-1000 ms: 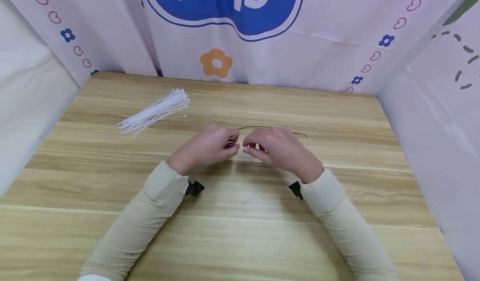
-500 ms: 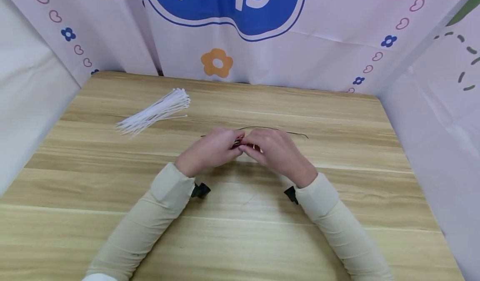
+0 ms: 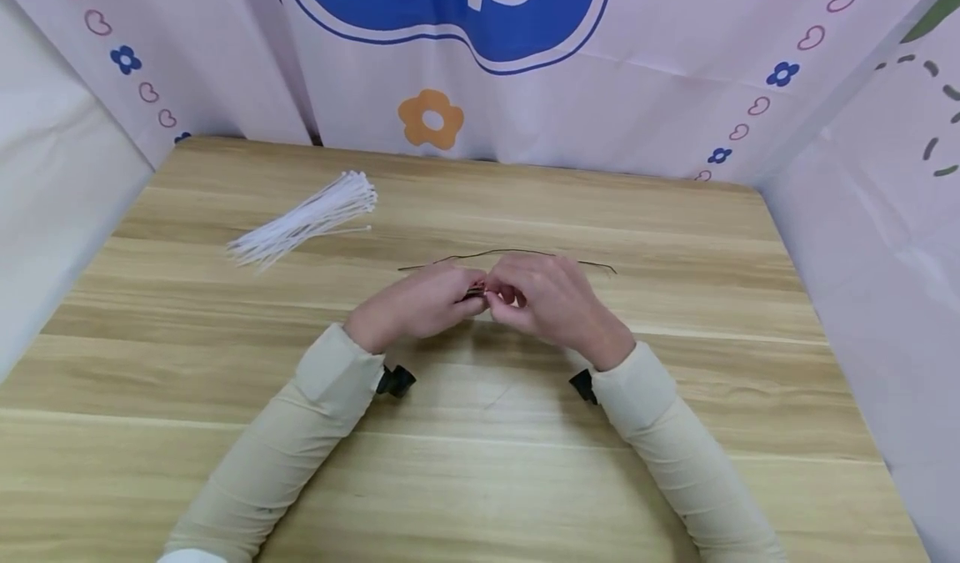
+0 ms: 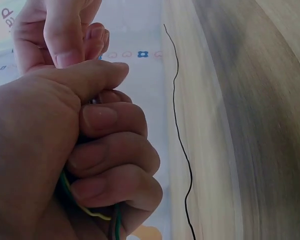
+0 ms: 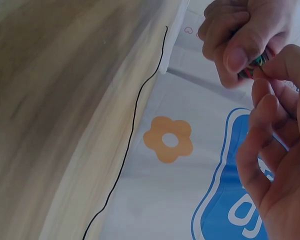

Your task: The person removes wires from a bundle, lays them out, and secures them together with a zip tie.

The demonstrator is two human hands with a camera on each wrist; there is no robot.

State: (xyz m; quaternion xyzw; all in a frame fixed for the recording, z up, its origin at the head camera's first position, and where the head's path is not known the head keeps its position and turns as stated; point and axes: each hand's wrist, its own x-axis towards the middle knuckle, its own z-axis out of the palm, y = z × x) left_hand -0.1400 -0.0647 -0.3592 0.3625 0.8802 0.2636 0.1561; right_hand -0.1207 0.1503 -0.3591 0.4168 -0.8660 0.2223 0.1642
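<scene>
My left hand [image 3: 420, 300] is curled round a bundle of thin coloured wires [image 5: 258, 62], with green, yellow and red ones showing at the thumb side. In the left wrist view, green and yellow wire ends [image 4: 92, 213] poke out below the curled fingers, and most of the bundle is hidden in the fist. The right hand [image 3: 546, 300] meets it at the middle of the table, thumb and forefinger pinching at the tips of the wires. A single black wire [image 3: 487, 252] lies on the table just beyond both hands, slightly wavy.
A bundle of white cable ties [image 3: 307, 219] lies at the back left of the wooden table [image 3: 480, 480], one tie a little apart. A printed cloth [image 3: 645, 104] hangs behind the table's far edge, and white cloth stands at both sides.
The right hand was apart from the left one second ago; they came together, and its fingertips now pinch at the wire ends. The left hand shifted slightly right. The black wire stayed put.
</scene>
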